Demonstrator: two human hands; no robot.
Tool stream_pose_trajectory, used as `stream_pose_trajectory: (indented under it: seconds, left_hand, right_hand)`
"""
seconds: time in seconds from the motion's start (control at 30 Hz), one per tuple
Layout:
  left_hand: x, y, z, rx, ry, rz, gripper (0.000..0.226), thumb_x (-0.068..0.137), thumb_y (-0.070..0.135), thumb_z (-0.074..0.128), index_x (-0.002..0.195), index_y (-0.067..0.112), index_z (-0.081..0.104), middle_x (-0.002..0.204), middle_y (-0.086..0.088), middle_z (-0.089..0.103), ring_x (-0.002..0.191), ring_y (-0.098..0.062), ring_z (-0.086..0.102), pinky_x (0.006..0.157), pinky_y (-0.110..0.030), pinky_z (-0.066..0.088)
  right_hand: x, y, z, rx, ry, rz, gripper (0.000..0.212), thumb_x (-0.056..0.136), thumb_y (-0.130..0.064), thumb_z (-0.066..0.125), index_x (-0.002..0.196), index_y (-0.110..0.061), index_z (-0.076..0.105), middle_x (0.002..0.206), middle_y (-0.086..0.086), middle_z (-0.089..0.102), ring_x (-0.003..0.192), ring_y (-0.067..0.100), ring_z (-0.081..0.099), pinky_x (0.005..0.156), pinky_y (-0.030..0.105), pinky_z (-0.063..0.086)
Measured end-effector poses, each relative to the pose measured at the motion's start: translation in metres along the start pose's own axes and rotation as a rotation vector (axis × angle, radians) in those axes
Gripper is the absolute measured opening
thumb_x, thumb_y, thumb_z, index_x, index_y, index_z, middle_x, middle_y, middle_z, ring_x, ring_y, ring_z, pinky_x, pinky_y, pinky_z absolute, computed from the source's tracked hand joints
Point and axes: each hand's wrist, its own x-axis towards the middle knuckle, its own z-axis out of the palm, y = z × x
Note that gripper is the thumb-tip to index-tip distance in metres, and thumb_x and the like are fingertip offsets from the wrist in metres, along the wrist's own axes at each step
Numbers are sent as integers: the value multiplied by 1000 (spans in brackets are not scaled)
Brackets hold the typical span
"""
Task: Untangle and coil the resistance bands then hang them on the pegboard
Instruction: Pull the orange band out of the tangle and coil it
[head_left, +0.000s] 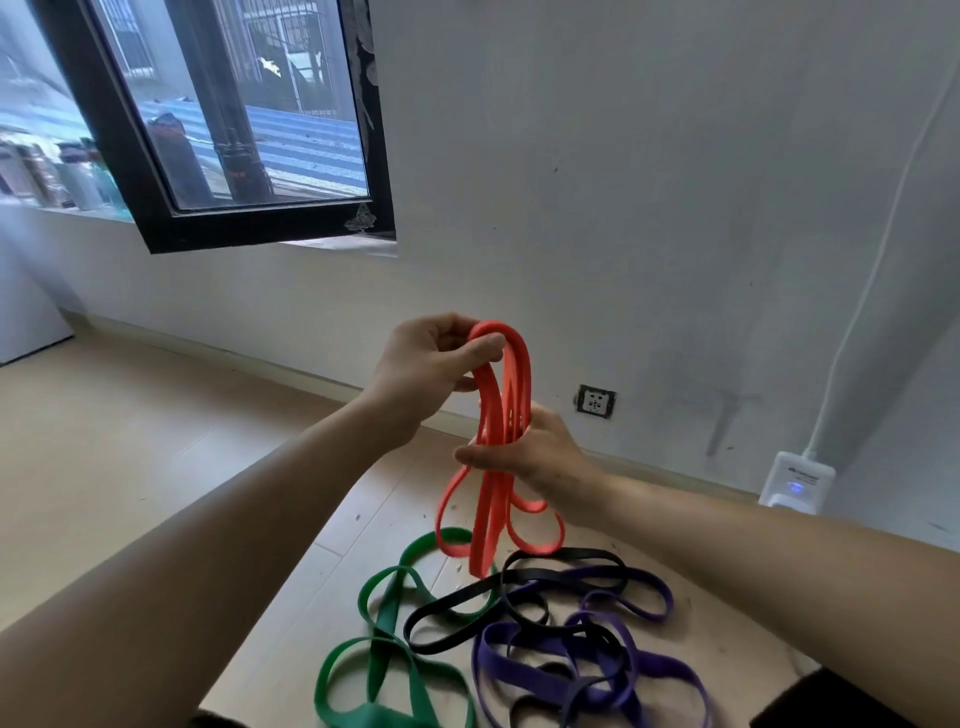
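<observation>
Both hands hold the orange resistance band (511, 374) in the air. Left hand (426, 374) pinches the top of its loops; right hand (535, 457) grips them lower down. Below, the green band (387, 618), black band (452, 603) and purple band (524, 670) lie tangled on the wooden surface (322, 597).

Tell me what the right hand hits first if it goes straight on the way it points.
Probably the left wrist. The right hand, gripping the orange band mid-length, points leftward, toward the wrist of the left hand that holds the band's top. Depth is unclear, so it might pass in front.
</observation>
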Motion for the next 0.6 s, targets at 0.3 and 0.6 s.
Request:
stream_pose_trajectory:
  seconds: [0.3,0.6]
  left_hand:
    - [7,-11,-24,-119,112,-108,18,91,15,71,107,6,70,93,-8,77,87,-18,76,75,-28,62]
    - [44,-141,-29,-72,31,-565,22,94,8,67,112,-4,68,102,-20,74,85,-25,75,71,-29,64]
  right_hand:
    - [9,38,-26,-249,26,78,10,78,-2,70,79,6,63,70,3,59,65,16,57,65,33,55]
    - [41,110,-82,-793,-101,168,52,71,-12,73,118,-28,58,87,-7,62,72,9,60,68,33,54]
